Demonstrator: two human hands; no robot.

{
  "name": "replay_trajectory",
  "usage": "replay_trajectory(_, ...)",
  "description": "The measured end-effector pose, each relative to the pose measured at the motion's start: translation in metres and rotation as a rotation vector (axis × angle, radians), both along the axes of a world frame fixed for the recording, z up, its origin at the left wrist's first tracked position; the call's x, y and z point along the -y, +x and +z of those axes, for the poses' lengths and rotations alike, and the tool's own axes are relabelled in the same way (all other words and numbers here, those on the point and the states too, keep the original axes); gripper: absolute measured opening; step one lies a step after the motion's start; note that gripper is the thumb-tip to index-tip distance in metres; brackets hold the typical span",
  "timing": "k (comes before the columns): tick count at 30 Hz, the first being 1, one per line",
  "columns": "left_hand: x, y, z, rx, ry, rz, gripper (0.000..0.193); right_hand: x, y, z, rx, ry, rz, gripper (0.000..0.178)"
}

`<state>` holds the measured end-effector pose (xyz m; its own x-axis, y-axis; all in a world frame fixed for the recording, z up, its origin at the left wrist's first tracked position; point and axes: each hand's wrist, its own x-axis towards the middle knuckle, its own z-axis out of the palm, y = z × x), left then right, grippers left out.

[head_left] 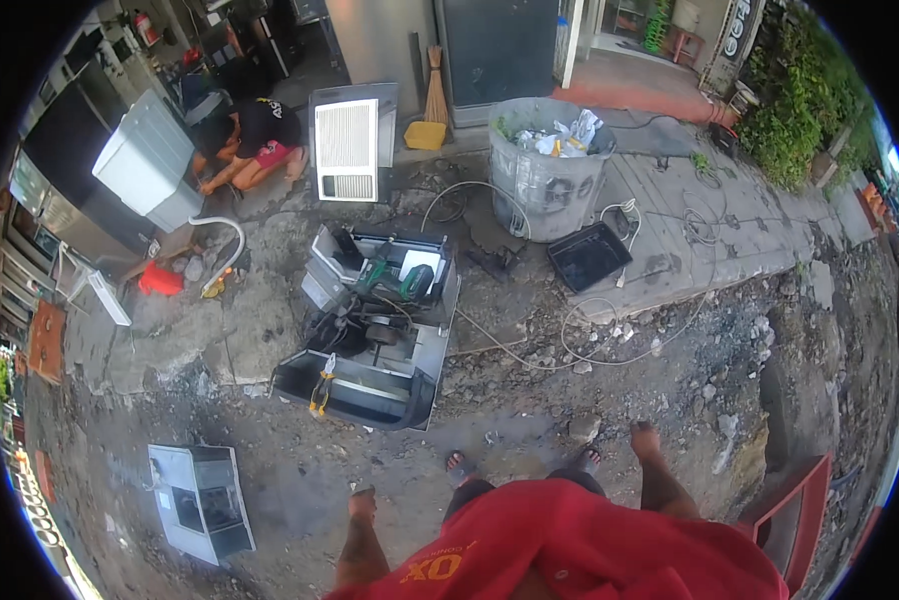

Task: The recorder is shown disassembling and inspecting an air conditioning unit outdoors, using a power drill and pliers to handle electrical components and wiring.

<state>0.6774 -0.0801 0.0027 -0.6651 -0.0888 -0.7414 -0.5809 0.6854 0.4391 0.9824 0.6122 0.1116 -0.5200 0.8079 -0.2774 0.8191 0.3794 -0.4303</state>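
Note:
My left hand (363,503) hangs low beside my body with its fingers drawn together; a tiny pale speck shows at the fingertips, too small to name. Away to the other side, my right hand (646,438) is lowered over the rubble, its fingers too small to read. In front of my feet sits an opened window air conditioner (420,385), its fan and motor parts exposed. Pliers with yellow handles (322,388) lie on its near edge. A green power tool (416,283) rests on top at the far end. Neither hand touches the unit.
Behind the unit stand a white grille panel (346,150), a large grey bin (540,190) and a black tray (590,257). A cable (510,350) loops over broken ground. A metal box (202,503) lies left, a red frame (792,520) right. Another person (260,140) crouches by a white appliance (145,160).

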Motion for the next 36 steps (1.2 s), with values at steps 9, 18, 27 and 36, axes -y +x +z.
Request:
replay_trajectory(9,-0.154,0.016,0.007,0.073,-0.186,-0.179,0.040,-0.077,0.172,-0.038,0.120,-0.537,-0.641,0.050)
replay_trajectory(18,-0.385,0.052,0.068,-0.024,-0.200,-0.513,0.070,-0.167,0.320,-0.025,0.044,-0.549,-1.016,0.052)
replay_trajectory(27,-0.424,0.017,0.021,-0.099,-0.197,-0.794,0.058,-0.290,0.252,0.003,-0.050,-0.573,-0.933,0.049)
replay_trajectory(36,-0.733,-0.007,0.018,0.329,-0.435,-0.501,0.056,-0.473,0.254,0.001,-0.092,-0.486,-1.080,0.051)
